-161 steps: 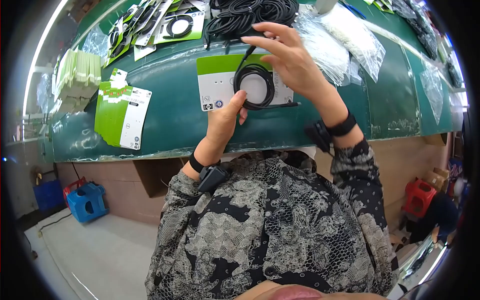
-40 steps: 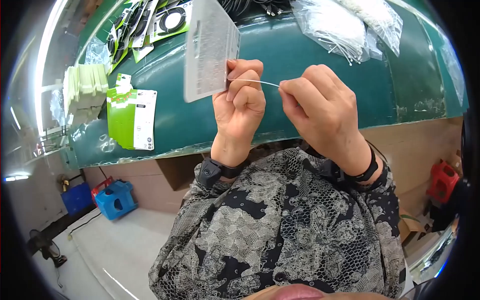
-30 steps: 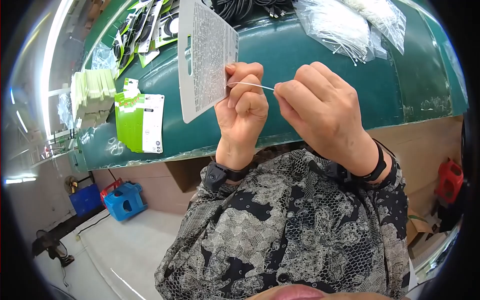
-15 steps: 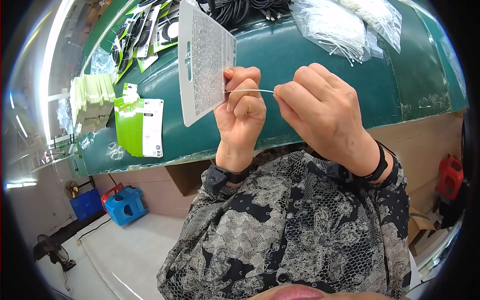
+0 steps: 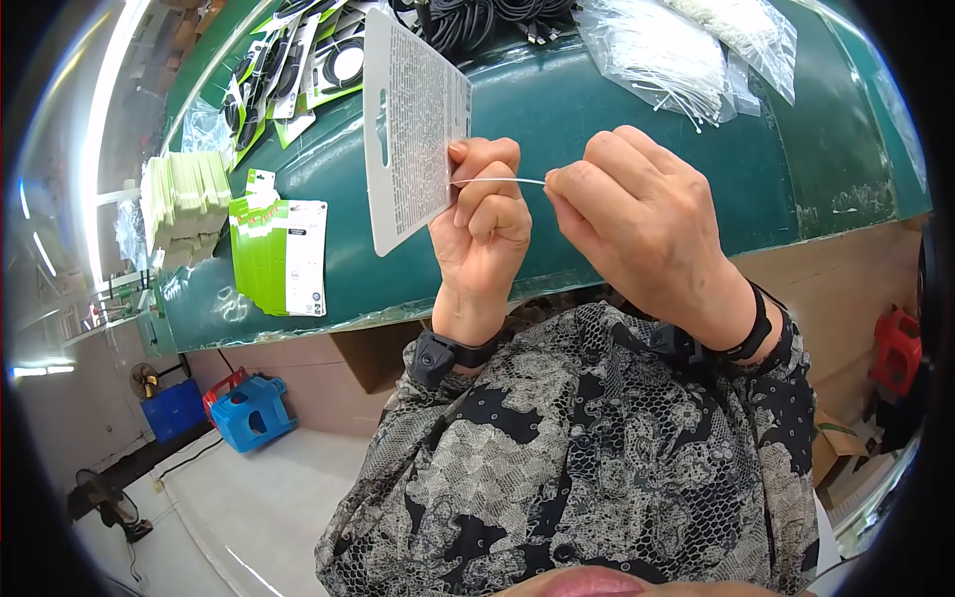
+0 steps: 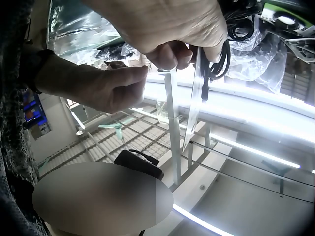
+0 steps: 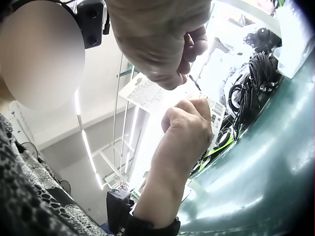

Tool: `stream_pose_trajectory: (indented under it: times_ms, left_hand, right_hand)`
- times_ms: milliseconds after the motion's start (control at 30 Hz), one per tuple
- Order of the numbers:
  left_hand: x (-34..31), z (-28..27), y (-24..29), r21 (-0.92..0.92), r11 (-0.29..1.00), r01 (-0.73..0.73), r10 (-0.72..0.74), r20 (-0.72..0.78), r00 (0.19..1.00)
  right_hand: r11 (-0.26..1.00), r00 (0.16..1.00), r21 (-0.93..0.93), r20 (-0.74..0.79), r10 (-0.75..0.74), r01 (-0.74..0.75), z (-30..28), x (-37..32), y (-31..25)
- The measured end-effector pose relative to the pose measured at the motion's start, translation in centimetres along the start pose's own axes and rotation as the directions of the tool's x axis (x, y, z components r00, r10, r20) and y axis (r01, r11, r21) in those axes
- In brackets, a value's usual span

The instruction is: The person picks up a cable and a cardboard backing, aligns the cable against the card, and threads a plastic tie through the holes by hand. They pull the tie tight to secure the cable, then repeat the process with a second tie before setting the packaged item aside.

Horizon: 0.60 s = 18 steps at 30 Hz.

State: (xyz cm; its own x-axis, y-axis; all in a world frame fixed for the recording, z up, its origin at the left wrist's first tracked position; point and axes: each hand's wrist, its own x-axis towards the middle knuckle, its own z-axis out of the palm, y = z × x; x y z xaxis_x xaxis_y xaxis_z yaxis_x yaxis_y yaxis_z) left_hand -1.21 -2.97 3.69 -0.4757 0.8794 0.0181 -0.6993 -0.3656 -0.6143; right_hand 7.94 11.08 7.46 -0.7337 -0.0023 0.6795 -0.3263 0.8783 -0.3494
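Note:
My left hand [image 5: 480, 234] grips a white packaging card [image 5: 418, 149] by its edge, standing nearly upright with its printed back towards the head camera. A coiled black cable [image 6: 221, 66] lies against the card's other side, seen in the left wrist view. From the back of the card a thin white cable tie [image 5: 529, 181] runs across my left fingers to the right. My right hand [image 5: 647, 219] pinches the tie's end between thumb and forefinger, and the tie is nearly straight. The left fingers are curled close to where the tie meets the card.
Fanned green-and-white cards [image 5: 267, 259] lie to the left, beside stacked cards [image 5: 187, 199]. Carded cables [image 5: 288, 70] are piled at the back left, loose black cables [image 5: 477, 25] at the back middle. A clear bag of white cable ties [image 5: 662, 60] lies at the back right.
The card and cable have gone from flat over the table to upright in my left hand. My right hand has taken hold of the cable tie; over the last half second both hands barely move.

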Motion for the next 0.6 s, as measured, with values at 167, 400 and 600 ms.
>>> stream_pose_trajectory:
  times_ms: [167, 400, 600]
  left_hand:
    - [-0.01, 0.04, 0.10, 0.003, 1.000, 0.003, -0.003, -0.002, 1.000]
    - [-0.03, -0.01, 0.02, 0.021, 1.000, -0.005, 0.005, -0.003, 1.000]
    - [-0.11, -0.31, 0.25, 0.084, 0.996, -0.014, 0.013, 0.013, 1.000]
  right_hand:
    - [1.000, 1.000, -0.004, 0.018, 0.004, -0.004, -0.07, -0.03, -0.15]
    - [1.000, 1.000, -0.005, 0.023, 0.001, -0.001, -0.17, -0.10, -0.10]
    - [1.000, 1.000, -0.008, 0.024, -0.007, 0.007, -0.08, 0.02, -0.32]
